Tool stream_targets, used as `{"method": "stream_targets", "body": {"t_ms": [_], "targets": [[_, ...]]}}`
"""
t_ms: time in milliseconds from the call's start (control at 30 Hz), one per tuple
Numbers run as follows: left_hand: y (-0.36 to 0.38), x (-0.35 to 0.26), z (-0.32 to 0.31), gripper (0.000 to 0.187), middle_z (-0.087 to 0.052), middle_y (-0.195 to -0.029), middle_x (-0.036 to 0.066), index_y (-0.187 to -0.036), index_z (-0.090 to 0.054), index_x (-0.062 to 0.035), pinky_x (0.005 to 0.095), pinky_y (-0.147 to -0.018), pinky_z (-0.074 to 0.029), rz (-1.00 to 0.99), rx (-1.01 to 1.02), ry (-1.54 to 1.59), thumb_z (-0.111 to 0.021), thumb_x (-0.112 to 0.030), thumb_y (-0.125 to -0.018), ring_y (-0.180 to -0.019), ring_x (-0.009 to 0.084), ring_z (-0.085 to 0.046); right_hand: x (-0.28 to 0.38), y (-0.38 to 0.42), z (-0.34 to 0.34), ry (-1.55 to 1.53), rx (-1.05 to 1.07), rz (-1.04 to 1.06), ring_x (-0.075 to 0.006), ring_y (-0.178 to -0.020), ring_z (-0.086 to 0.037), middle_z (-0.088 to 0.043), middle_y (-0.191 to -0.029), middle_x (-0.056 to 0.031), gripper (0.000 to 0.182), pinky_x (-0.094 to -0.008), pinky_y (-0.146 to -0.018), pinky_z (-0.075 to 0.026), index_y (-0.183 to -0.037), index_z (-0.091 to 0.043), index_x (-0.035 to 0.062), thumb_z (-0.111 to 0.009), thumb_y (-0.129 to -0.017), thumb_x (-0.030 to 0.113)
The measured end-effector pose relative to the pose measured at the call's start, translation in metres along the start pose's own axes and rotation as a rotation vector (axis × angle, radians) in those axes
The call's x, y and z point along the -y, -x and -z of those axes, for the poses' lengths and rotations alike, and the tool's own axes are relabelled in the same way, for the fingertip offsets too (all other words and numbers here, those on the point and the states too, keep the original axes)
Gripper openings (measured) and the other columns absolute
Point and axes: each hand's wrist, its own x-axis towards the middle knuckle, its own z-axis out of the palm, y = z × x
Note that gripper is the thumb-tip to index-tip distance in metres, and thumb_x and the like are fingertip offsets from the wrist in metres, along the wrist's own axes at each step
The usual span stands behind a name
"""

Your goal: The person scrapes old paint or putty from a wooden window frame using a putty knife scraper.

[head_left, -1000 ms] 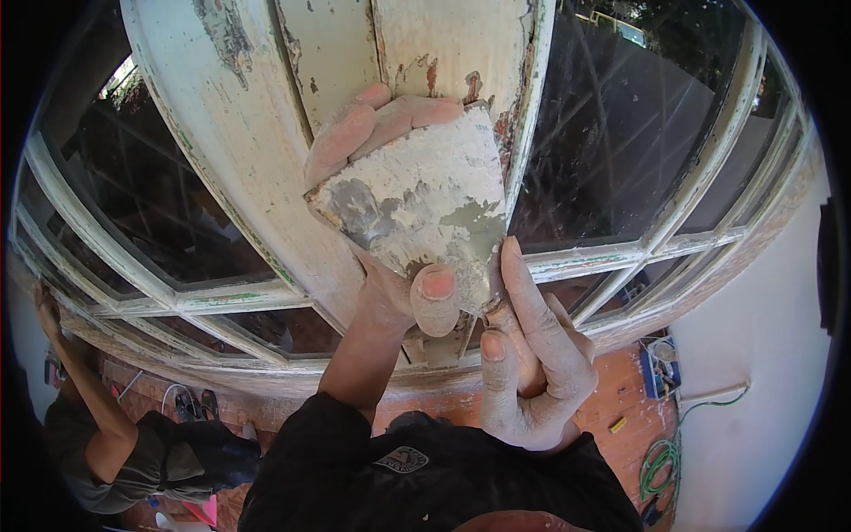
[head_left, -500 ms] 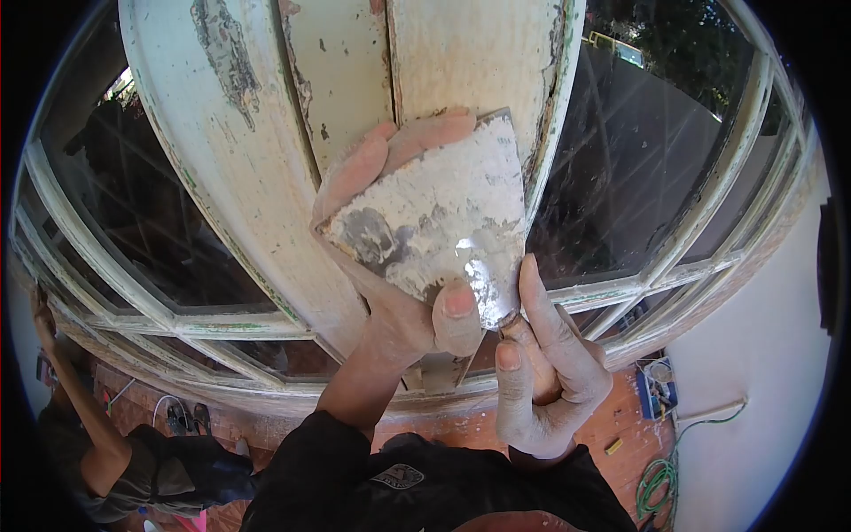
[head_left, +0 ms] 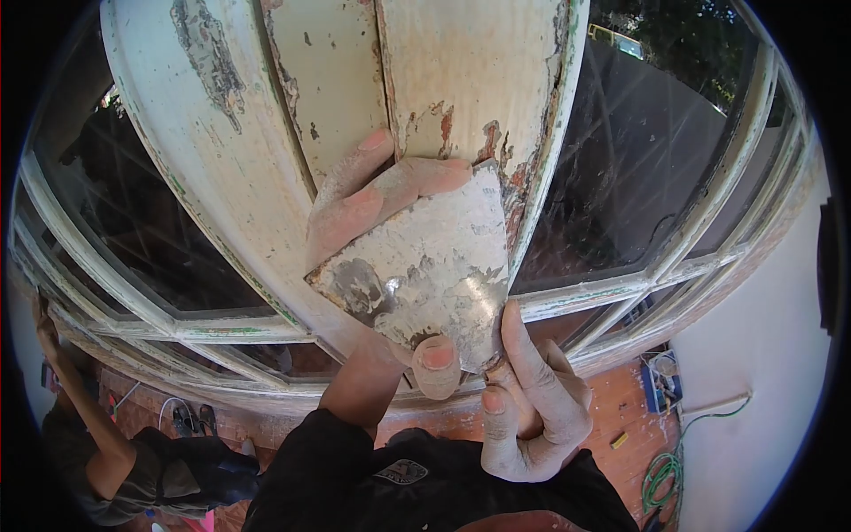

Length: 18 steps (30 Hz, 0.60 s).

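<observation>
A wide putty knife (head_left: 434, 257) with a wooden handle (head_left: 514, 395) is in both hands, its metal blade smeared with whitish filler. My right hand (head_left: 550, 417) is closed round the handle, forefinger along the blade's edge. My left hand (head_left: 363, 199) supports the blade from behind, with fingers over the far edge and the thumb on the front near the handle. Most of the left palm is hidden by the blade. Both hands are dusty. Just beyond the blade stands a cream-painted wooden door frame (head_left: 474, 62) with peeling patches and grooves.
Glazed window panels (head_left: 629, 177) with weathered white bars flank the wood on both sides. Another person (head_left: 106, 443) is at lower left, an arm raised. A blue box (head_left: 658, 383) and a coiled green hose (head_left: 658, 483) lie on the reddish floor (head_left: 612, 417) at right.
Both hands and the putty knife have come down and slightly left, towards my body. More chipped paint shows above the blade. The left fingers have spread a little.
</observation>
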Motion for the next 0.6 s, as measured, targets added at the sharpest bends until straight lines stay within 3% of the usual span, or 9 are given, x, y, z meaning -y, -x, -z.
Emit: {"method": "stream_targets", "body": {"t_ms": [300,600], "targets": [[-0.002,0.004,0.003,0.07,-0.057,-0.133,0.013,-0.143,-0.038,-0.0005,0.0329,-0.1,-0.051,0.003,-0.005,0.016,-0.07,-0.031,-0.089,-0.117,0.0221,-0.059,-0.004,0.001,-0.007,-0.002,-0.05,0.043,-0.0072,-0.046,-0.05,-0.072,-0.071,-0.0041,0.056,-0.0252,-0.054,-0.032,-0.132,-0.056,-0.0142,-0.067,-0.079,0.001],[0.01,0.006,0.009,0.069,-0.056,-0.134,0.013,-0.144,-0.037,-0.0007,0.0332,-0.101,-0.051,0.09,0.01,0.096,-0.068,-0.032,-0.09,-0.119,0.0222,-0.059,-0.006,0.004,-0.009,-0.103,-0.036,-0.04,-0.0095,-0.047,-0.052,-0.073,-0.073,-0.0073,0.055,-0.0253,-0.056,-0.035,-0.13,-0.058,-0.0144,-0.068,-0.077,0.001]]}}
